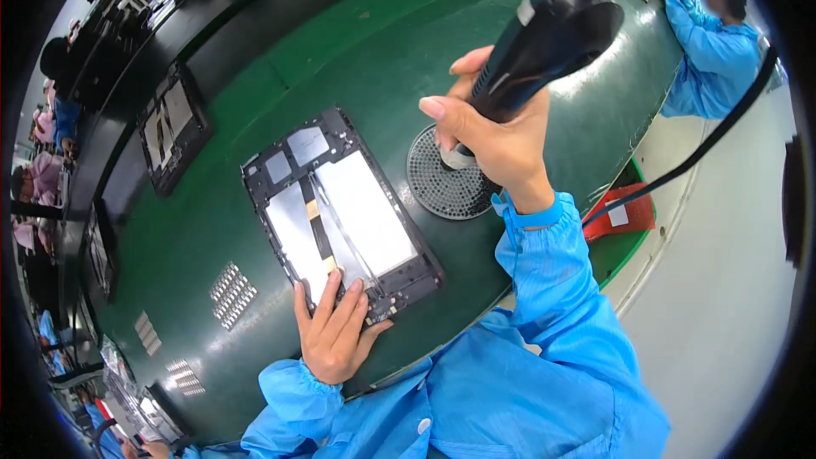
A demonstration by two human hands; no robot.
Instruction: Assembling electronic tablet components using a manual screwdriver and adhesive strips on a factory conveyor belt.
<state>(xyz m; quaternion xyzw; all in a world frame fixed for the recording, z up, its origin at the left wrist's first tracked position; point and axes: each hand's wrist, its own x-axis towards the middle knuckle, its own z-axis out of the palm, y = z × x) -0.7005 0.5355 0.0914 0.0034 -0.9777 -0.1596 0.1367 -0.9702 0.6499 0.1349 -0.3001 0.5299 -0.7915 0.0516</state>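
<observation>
A tablet-like device (pixel 365 212) with its inside exposed lies on the green tabletop, showing a black frame, silver panels and a dark ribbon cable with tan tape. The fingers of my left hand (pixel 333 340) lie spread over its near edge. To the right, my right hand (pixel 510 140) is wrapped round a black handheld power screwdriver (pixel 548 47), which slants down from the upper right. Its lower end is over a round metal tray (pixel 433 187) full of small holes. My hand hides part of that end, so I cannot tell whether the tip touches the tray.
Another opened device (pixel 174 132) sits at the left on a dark track. Sheets of small metal pieces (pixel 232 295) lie left of my left hand. A green bin (pixel 614 265) with something red (pixel 633 211) stands beyond the table's right edge, near a black cable (pixel 722 132). A person in blue (pixel 714 51) sits far right.
</observation>
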